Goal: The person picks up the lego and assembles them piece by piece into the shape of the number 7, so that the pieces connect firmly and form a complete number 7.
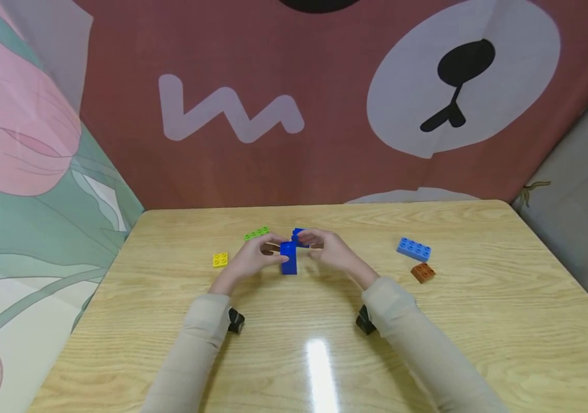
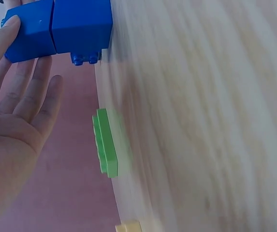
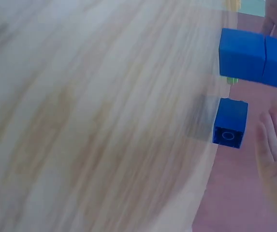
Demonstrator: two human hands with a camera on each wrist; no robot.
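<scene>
A stack of two dark blue bricks (image 1: pixel 289 263) stands upright near the middle of the wooden table. My left hand (image 1: pixel 253 256) holds its upper brick (image 2: pixel 29 33), thumb on the near face and fingers behind. My right hand (image 1: pixel 328 250) is just right of the stack, its fingers loosely bent with nothing between them. Behind the stack, another dark blue brick (image 3: pixel 231 122) lies on its side, its hollow underside showing in the right wrist view. The right fingers partly cover that brick in the head view.
Left of the stack are a lime green brick (image 1: pixel 256 233) and a yellow brick (image 1: pixel 220 260). On the right lie a lighter blue brick (image 1: pixel 414 249) and a brown brick (image 1: pixel 423 272). A printed cloth (image 1: pixel 324 166) hangs behind the table's far edge.
</scene>
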